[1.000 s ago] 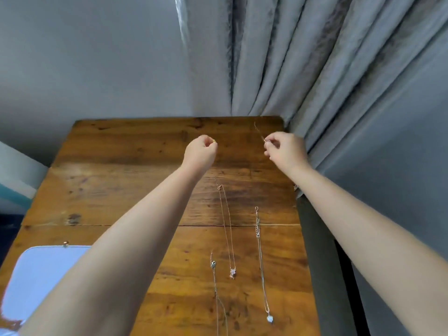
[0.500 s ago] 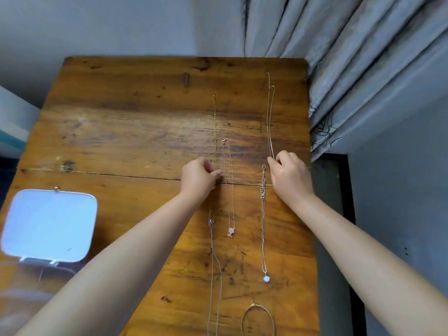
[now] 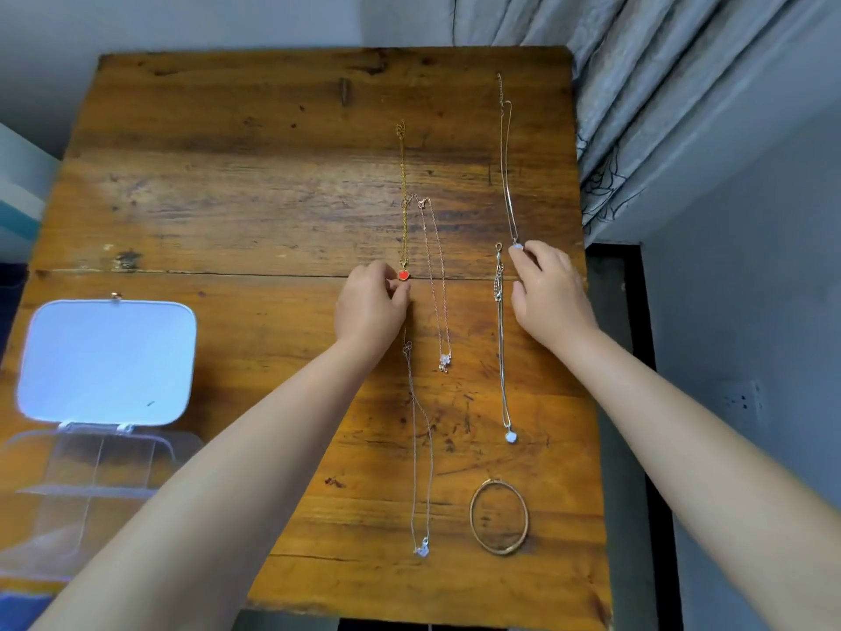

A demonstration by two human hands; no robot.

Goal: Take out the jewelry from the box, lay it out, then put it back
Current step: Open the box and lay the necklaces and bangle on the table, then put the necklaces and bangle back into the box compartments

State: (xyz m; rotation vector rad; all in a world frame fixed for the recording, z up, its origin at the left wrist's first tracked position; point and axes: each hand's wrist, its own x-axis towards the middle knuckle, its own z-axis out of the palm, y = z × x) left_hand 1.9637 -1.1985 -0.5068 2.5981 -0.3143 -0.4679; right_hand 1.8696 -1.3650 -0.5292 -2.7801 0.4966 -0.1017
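Several necklaces lie stretched out on a wooden table (image 3: 227,198). A gold necklace (image 3: 403,198) with a red heart pendant ends at my left hand (image 3: 371,307), whose thumb and forefinger pinch right at the heart. My right hand (image 3: 548,293) has its fingers apart, the forefinger tip resting on the pale pendant of a long thin necklace (image 3: 504,166) at the far right. Between and below them lie a rose-gold necklace (image 3: 436,284), a silver necklace (image 3: 501,348), another silver necklace (image 3: 421,448) and a gold bangle (image 3: 499,516). The open jewelry box (image 3: 107,362) stands at the left.
The box has a white lid flipped open and clear compartments (image 3: 91,485) toward me. Grey curtains (image 3: 637,84) hang past the table's right edge. A wall socket (image 3: 744,398) is on the right wall. The table's left half is bare wood.
Both hands drew two necklaces from the far edge toward me and laid them flat. The view tilted down, so the bangle and box compartments came into sight.
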